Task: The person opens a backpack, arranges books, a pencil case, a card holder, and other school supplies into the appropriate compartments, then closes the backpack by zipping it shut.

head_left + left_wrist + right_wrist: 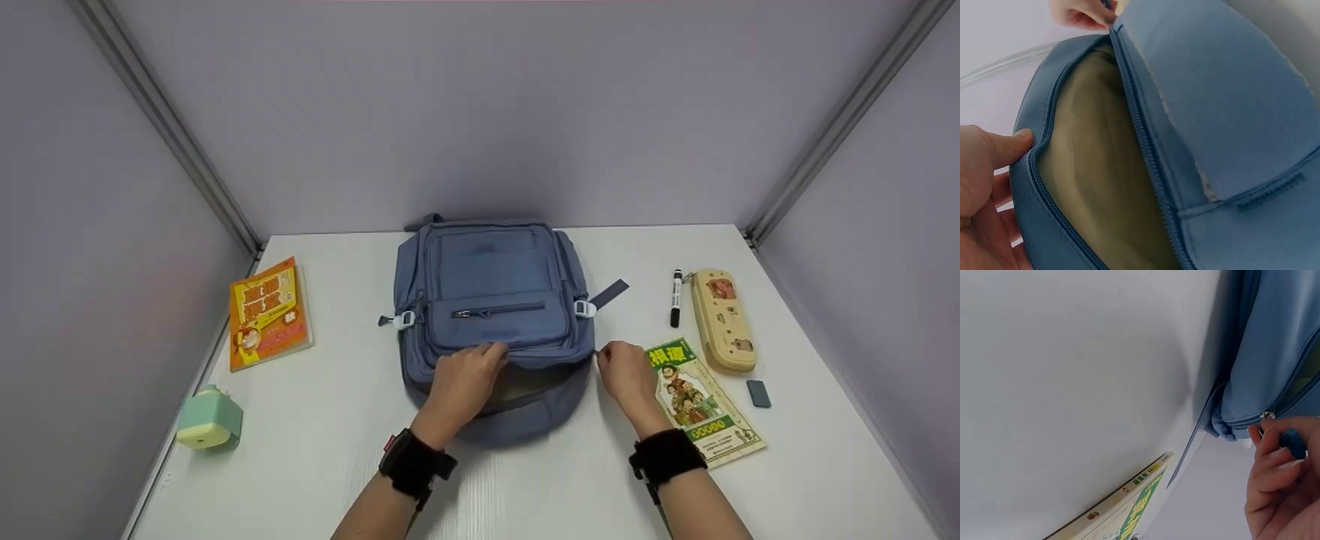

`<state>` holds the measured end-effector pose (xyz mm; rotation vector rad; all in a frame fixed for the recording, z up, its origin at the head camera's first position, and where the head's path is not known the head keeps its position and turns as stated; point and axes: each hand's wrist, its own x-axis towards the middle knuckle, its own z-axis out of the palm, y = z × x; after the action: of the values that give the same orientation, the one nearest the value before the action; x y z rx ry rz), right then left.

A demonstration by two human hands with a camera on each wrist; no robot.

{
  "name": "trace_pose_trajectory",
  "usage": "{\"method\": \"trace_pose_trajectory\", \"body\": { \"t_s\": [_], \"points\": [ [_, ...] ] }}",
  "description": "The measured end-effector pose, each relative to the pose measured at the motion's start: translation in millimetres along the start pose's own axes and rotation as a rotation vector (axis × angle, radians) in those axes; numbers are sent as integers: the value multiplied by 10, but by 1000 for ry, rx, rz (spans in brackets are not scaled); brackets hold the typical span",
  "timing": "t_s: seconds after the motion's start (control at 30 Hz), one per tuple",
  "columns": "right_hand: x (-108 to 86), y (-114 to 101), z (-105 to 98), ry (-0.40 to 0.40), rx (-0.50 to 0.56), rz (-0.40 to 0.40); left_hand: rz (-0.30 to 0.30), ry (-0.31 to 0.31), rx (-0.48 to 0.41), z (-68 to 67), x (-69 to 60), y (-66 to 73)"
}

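Near edge: two forearms wear black strap wristbands (pixel 416 471). Just beyond stand a boxy mint-green and pale-yellow object (pixel 208 424), left, and a green-and-cream illustrated booklet (pixel 705 420), right, a small teal block (pixel 758 394) beside it. At the centre of the white table (pixel 337 450), a blue-grey fabric backpack (pixel 491 266) lies front panel up, its unzipped mouth toward the person, presumably for easy reach. The left hand (pixel 465 379) grips one lip of the mouth, thumb against fingers, apparently steadying the cloth; the right hand (pixel 626 375) pinches the blue zip pull (pixel 1293 443) at the mouth's right end, seemingly to control the slider. Farther off: an orange-and-yellow paperback book (pixel 270 315), left; a cream oblong pencil case (pixel 724 322) and a black-and-white marker (pixel 676 300), right, all set apart from the bag, perhaps leaving it working room.
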<state>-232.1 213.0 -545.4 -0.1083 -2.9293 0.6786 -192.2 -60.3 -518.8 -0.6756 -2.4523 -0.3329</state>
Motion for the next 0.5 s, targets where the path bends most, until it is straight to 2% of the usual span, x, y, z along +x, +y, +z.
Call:
{"method": "trace_pose_trajectory", "body": {
  "t_s": [0.33,0.5],
  "points": [
    [266,12,31,-34,-19,50,-11,25,-19,-48,-31,-20],
    [342,30,96,-57,-19,68,-16,17,-33,-75,-58,-28]
  ]
}}
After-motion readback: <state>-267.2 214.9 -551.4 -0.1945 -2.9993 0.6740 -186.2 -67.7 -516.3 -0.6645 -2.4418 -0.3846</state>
